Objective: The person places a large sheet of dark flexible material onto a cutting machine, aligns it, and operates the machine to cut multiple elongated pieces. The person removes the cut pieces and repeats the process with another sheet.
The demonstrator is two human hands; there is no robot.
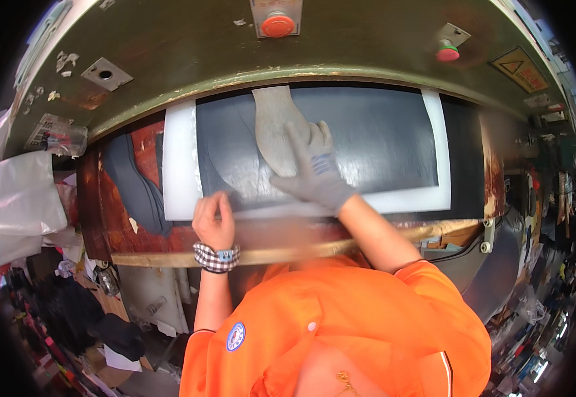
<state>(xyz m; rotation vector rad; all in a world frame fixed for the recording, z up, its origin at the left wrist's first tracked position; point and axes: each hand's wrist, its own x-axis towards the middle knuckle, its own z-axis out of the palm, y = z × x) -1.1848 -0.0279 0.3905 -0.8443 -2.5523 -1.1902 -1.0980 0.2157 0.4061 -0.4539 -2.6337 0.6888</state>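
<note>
The grey sole-shaped piece (273, 122) runs near to far, left of and under the closer right hand's (316, 173) spread fingers; the left hand (213, 218) curls, any pinch unclear.

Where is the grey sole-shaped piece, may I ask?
In the head view, the grey piece lies left of centre on the black sheet, partly under the right hand.

Workshop clutter (63, 298) (on both sides)
</note>
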